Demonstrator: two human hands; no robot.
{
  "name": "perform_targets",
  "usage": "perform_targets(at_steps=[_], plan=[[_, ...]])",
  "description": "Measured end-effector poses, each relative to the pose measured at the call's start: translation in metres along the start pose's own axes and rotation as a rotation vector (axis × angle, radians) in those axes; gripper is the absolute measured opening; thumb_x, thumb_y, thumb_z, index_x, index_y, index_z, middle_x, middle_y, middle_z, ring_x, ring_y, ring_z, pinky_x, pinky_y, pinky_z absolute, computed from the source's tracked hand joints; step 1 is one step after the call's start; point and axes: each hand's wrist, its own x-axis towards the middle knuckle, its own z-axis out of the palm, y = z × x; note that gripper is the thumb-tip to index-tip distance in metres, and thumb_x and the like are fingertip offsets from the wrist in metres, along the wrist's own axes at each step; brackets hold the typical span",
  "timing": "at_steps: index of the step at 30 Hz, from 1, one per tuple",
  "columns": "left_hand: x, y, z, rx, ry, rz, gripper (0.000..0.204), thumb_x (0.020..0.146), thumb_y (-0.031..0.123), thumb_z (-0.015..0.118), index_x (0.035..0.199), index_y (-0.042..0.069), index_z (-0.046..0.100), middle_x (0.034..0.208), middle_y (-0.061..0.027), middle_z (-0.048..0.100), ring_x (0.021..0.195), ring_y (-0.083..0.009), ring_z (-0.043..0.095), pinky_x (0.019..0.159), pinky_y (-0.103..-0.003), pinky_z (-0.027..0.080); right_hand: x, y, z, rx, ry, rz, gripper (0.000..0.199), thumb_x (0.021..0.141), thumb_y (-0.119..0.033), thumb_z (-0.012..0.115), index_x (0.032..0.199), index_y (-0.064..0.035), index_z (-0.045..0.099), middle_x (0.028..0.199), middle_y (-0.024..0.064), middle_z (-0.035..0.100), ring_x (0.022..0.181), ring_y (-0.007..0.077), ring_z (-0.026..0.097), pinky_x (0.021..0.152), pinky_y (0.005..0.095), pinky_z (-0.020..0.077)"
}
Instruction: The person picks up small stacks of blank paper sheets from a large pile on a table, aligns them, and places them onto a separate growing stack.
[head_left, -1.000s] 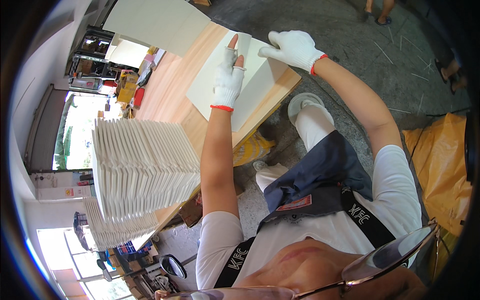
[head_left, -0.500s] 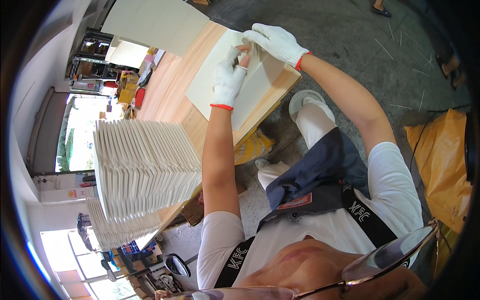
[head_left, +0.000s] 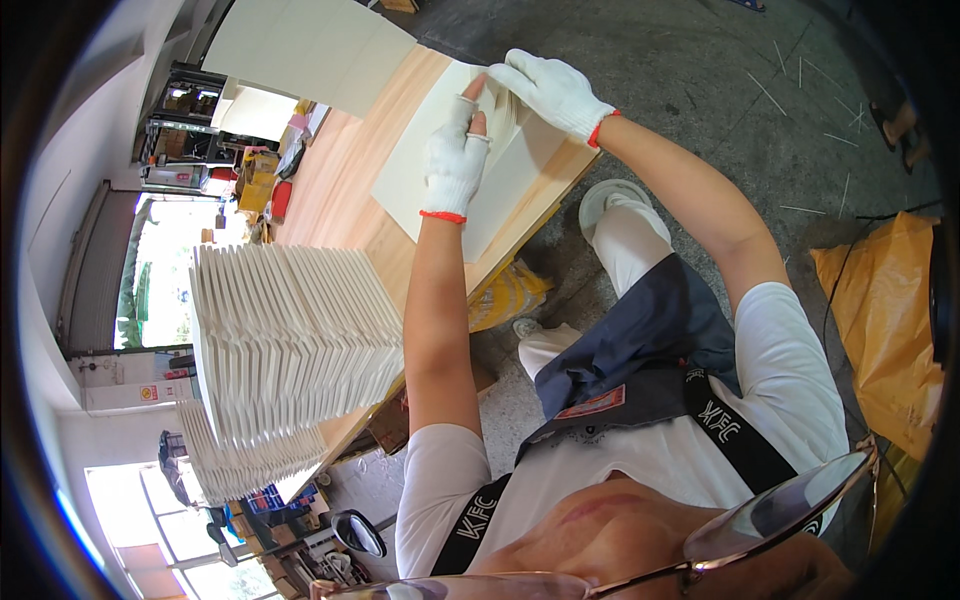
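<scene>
A stack of off-white sheets lies on the wooden table near its edge, and part of it is bent up with the sheet edges fanned. My right hand, in a white knit glove with a red cuff, is closed over the raised far edge of the sheets. My left hand wears a similar glove that leaves the thumb and index fingertips bare. Its index finger stretches out to the raised edge beside the right fingertips, with the thumb apart from it. How many sheets are gripped is hidden.
Tall piles of folded white sheets stand on the table at left. A large pale board lies at the far left. Beneath the table edge is a yellow wrapped bundle; an orange sack stands at right.
My left index finger has straightened and reached farther up along the raised sheet edges. The right hand stays nearly in place, and the fanned edges look more spread apart.
</scene>
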Motion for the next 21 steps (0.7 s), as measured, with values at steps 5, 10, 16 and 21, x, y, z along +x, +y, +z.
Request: perform_targets(at_steps=[5, 10, 16, 21], plan=[[0.001, 0.000, -0.004, 0.041, -0.150, -0.112, 0.027, 0.090, 0.022, 0.062, 0.117, 0.021, 0.064, 0.095, -0.0155, 0.069, 0.085, -0.0281, 0.068, 0.076, -0.036, 0.051, -0.004, -0.002, -0.003, 0.003, 0.052, -0.076, 0.028, 0.101, -0.036, 0.038, 0.112, -0.0178, 0.057, 0.099, 0.0097, 0.060, 0.089, 0.0318, 0.062, 0.074, 0.0434, 0.0476], [-0.002, -0.001, 0.003, 0.070, -0.124, -0.119, 0.033, 0.083, 0.028, 0.072, 0.114, 0.021, 0.065, 0.080, -0.0117, 0.066, 0.073, -0.0237, 0.064, 0.069, -0.035, 0.050, -0.003, 0.004, 0.002, -0.053, 0.081, -0.117, 0.027, 0.100, -0.033, 0.039, 0.112, -0.0175, 0.057, 0.103, 0.0088, 0.060, 0.089, 0.0323, 0.062, 0.075, 0.0432, 0.0479], [0.002, 0.008, -0.005, 0.100, -0.228, -0.246, 0.041, 0.081, 0.020, 0.072, 0.121, 0.020, 0.064, 0.085, -0.0082, 0.066, 0.068, -0.0158, 0.064, 0.065, -0.031, 0.051, -0.004, -0.001, -0.005, 0.016, -0.001, -0.012, 0.025, 0.099, -0.030, 0.040, 0.117, -0.0179, 0.055, 0.108, 0.0091, 0.058, 0.088, 0.0318, 0.063, 0.075, 0.0425, 0.0490], [-0.005, 0.013, 0.002, 0.253, -0.032, 0.164, 0.046, 0.079, 0.016, 0.065, 0.124, 0.026, 0.063, 0.098, -0.0098, 0.069, 0.087, -0.0291, 0.067, 0.080, -0.038, 0.054, -0.012, 0.008, -0.038, -0.042, 0.150, -0.081, 0.037, 0.097, -0.046, 0.039, 0.106, -0.0161, 0.059, 0.094, 0.0121, 0.065, 0.086, 0.0349, 0.064, 0.072, 0.0478, 0.0480]])
